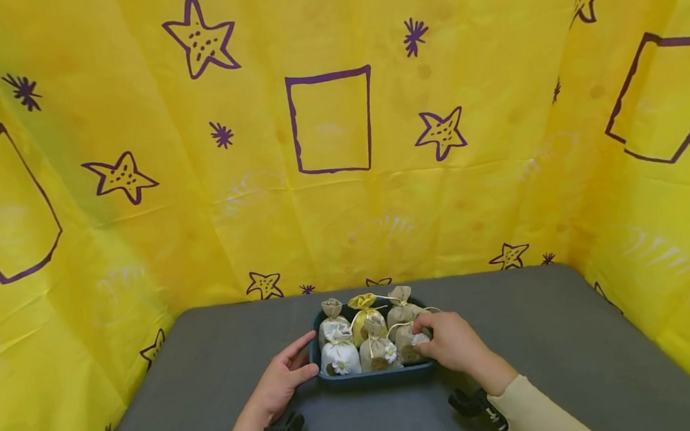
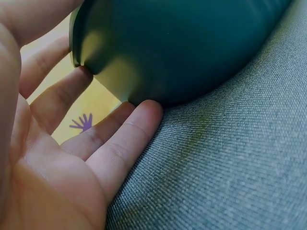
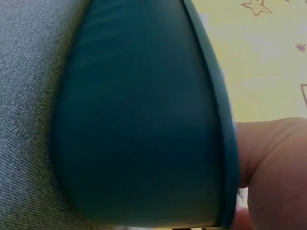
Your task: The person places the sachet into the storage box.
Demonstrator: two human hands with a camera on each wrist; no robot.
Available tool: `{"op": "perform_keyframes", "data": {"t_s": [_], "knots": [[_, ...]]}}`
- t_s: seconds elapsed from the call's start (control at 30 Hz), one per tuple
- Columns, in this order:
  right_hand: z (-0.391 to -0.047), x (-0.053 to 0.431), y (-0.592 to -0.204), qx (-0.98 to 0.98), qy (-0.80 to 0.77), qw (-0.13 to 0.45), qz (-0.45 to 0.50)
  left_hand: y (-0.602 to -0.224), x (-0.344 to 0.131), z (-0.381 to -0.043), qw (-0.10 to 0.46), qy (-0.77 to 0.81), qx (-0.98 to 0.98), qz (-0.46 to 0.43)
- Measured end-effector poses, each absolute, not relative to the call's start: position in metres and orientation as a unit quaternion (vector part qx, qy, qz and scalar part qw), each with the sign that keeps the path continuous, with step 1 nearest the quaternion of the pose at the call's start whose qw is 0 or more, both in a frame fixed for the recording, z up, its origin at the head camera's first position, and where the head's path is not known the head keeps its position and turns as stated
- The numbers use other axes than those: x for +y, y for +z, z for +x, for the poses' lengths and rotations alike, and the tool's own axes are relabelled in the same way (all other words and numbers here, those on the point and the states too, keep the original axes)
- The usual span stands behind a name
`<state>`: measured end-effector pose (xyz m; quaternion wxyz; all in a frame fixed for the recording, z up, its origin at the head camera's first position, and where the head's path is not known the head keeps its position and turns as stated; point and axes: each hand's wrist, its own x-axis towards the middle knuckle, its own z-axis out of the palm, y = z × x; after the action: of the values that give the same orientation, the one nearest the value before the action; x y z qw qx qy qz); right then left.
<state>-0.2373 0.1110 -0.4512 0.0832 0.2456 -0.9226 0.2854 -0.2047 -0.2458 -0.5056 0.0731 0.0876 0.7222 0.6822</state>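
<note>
A dark teal plastic bin [image 1: 390, 376] stands on the grey table, filled with several small drawstring pouches. In the front row are a white pouch [image 1: 340, 353] with a daisy, a beige pouch [image 1: 374, 356] with a daisy, and a beige pouch [image 1: 405, 350] at the right. My right hand [image 1: 455, 344] pinches this right front pouch, still inside the bin. My left hand [image 1: 279, 382] is spread at the bin's left end, thumb near the front corner, fingertips touching its wall in the left wrist view. In the right wrist view, the bin wall hides most of the right fingers [image 3: 254, 148].
Behind the front row sit a yellow pouch [image 1: 363, 303] and more beige pouches with tied cords. A yellow cloth [image 1: 346, 229] with purple stars and squares hangs around the back and sides of the grey table [image 1: 222, 363].
</note>
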Motion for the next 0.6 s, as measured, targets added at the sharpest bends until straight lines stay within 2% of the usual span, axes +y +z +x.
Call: {"op": "perform_keyframes", "data": {"t_s": [0.6], "knots": [[-0.24,0.105,-0.467,-0.933,0.276,0.084,0.215,-0.508,-0.248,-0.204,0.08,0.689,0.713,0.1]]}}
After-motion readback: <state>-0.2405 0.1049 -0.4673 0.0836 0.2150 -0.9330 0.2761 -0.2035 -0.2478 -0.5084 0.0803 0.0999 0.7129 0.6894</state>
